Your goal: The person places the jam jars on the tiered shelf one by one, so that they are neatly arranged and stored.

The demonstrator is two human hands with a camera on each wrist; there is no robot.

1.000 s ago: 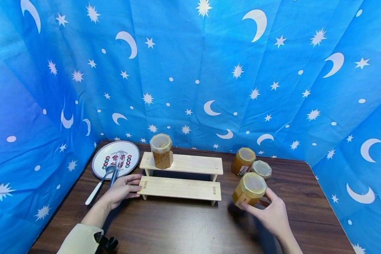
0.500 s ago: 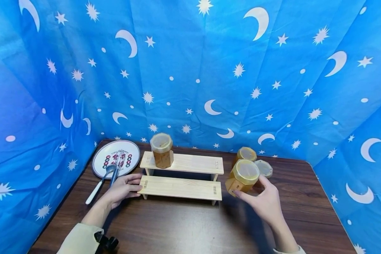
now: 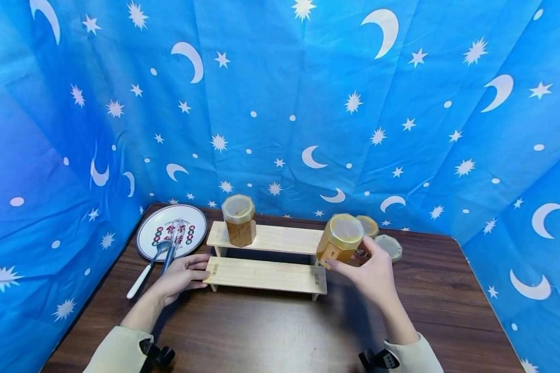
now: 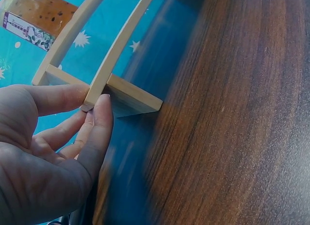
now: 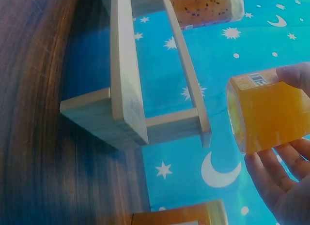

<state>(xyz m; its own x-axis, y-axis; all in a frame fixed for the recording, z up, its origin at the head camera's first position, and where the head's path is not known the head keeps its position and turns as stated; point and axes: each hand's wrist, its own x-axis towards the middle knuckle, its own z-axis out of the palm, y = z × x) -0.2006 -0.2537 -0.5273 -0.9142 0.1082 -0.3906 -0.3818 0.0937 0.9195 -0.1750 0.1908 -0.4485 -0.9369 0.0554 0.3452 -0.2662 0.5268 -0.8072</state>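
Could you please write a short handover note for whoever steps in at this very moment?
Left hand: fingers pinch the left end of the wooden two-step shelf.
Right hand: grips a honey jar in the air, by the right end of the shelf's upper step.
Done: one jar of darker honey stands on the upper step, left.
Left: the held jar is not set down; two more jars stand on the table to the right.

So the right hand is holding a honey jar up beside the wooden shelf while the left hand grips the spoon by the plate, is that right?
Not quite: the left hand is not on the spoon; it holds the left end of the wooden shelf, as the head and left wrist views show. The right hand does hold a honey jar up beside the shelf.
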